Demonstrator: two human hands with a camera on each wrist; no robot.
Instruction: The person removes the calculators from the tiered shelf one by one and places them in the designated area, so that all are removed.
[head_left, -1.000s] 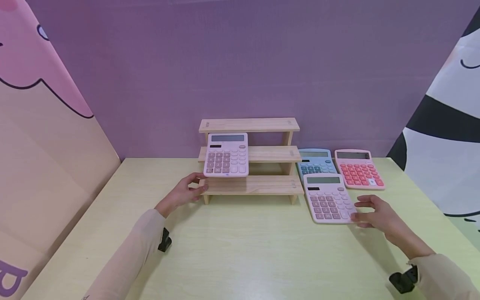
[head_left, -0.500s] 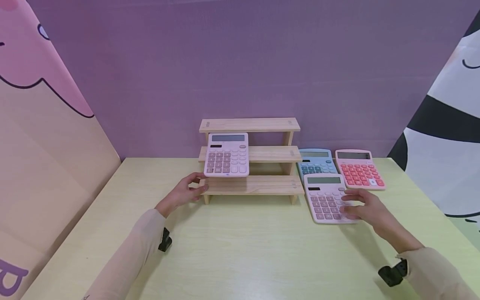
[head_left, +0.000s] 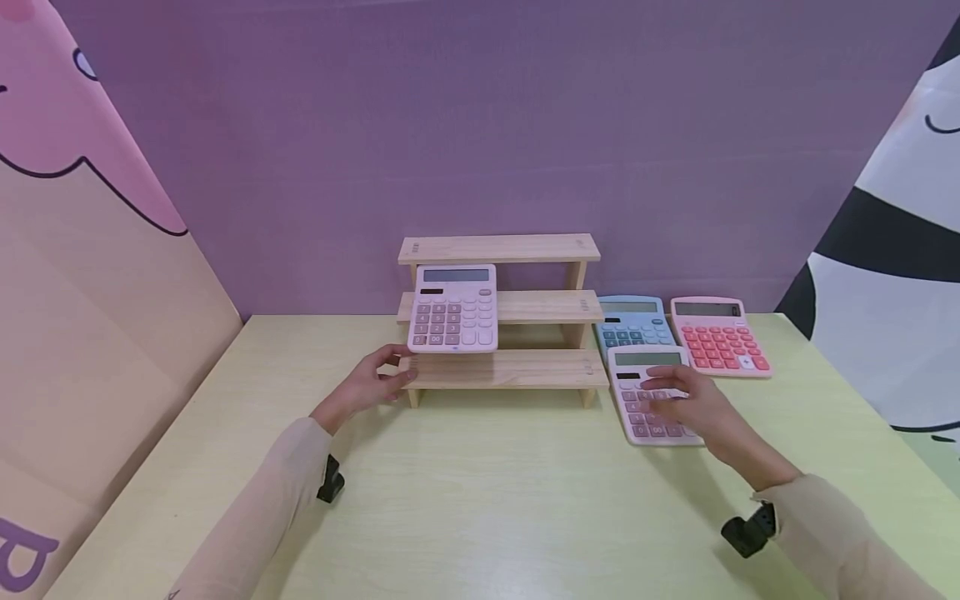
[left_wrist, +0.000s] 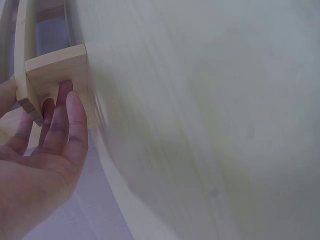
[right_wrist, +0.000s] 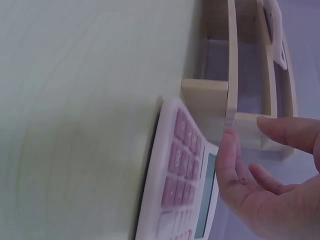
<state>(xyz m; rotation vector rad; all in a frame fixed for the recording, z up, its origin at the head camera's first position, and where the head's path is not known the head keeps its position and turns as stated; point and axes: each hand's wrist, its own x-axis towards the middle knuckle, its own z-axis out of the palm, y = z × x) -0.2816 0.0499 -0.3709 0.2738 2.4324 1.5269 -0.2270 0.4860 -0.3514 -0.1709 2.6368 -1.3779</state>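
Note:
A three-tier wooden display stand (head_left: 540,370) stands near the back of the table. My left hand (head_left: 365,383) grips the left end of its lowest board; in the left wrist view the thumb is above that board and the fingers (left_wrist: 76,120) reach beneath it. A pale pink calculator (head_left: 453,308) leans on the stand's left side. Over a second pale pink calculator (head_left: 648,359), lying to the right of the stand, is my right hand (head_left: 693,408), fingers parted and holding nothing. In the right wrist view its fingertips are close to the stand's right end; contact cannot be told.
Behind the second pale pink calculator lies a blue calculator (head_left: 632,308), partly covered by it. A coral-pink calculator (head_left: 723,342) lies to the right of the blue one. A purple wall (head_left: 495,125) rises behind the table, with cartoon-printed panels on both sides.
My right hand has moved left, from the lower right corner of the second pale pink calculator to above its keys. My left hand keeps its place on the stand.

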